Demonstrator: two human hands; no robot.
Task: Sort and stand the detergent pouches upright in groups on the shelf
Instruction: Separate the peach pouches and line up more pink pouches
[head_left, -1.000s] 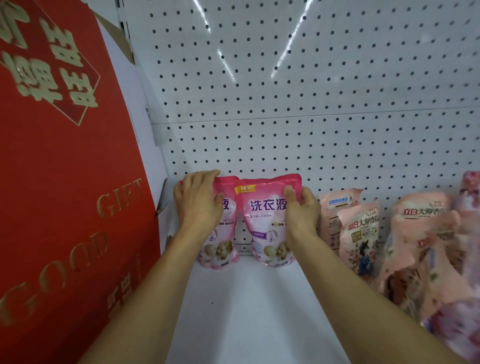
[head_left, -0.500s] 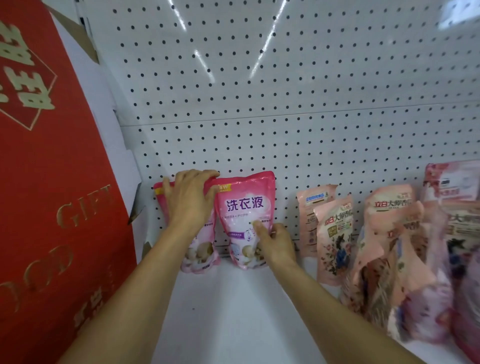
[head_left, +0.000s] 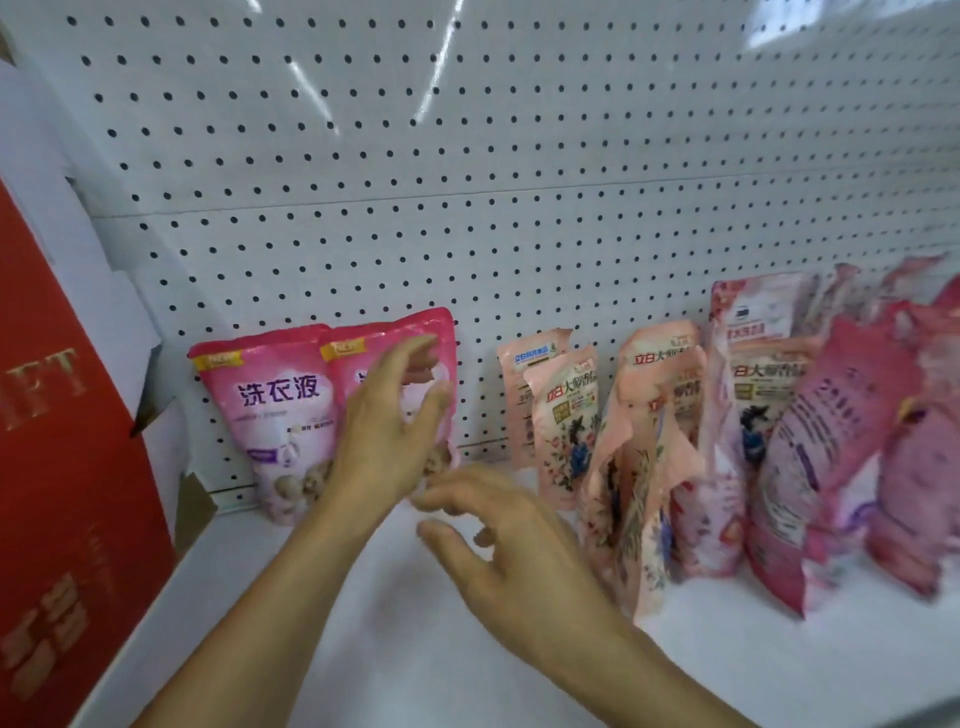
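Note:
Two bright pink detergent pouches stand upright side by side against the pegboard at the left: one (head_left: 275, 415) in full view, the second (head_left: 415, 332) partly hidden behind my left hand (head_left: 384, 436). That hand hovers in front of the second pouch, fingers spread, holding nothing. My right hand (head_left: 514, 561) is lower and nearer, over the white shelf (head_left: 363, 623), fingers apart and empty. To the right stand several peach and pale pink pouches (head_left: 566, 426), some leaning on one another (head_left: 639, 493).
A large red gift box (head_left: 62, 467) with gold lettering walls off the left side. The white pegboard (head_left: 467, 182) backs the shelf. More pink pouches (head_left: 841, 457) crowd the far right, tilted and overlapping.
Both hands have let go of the two bright pink pouches and pulled back toward me. The view has swung right, showing more of the pouches on the right.

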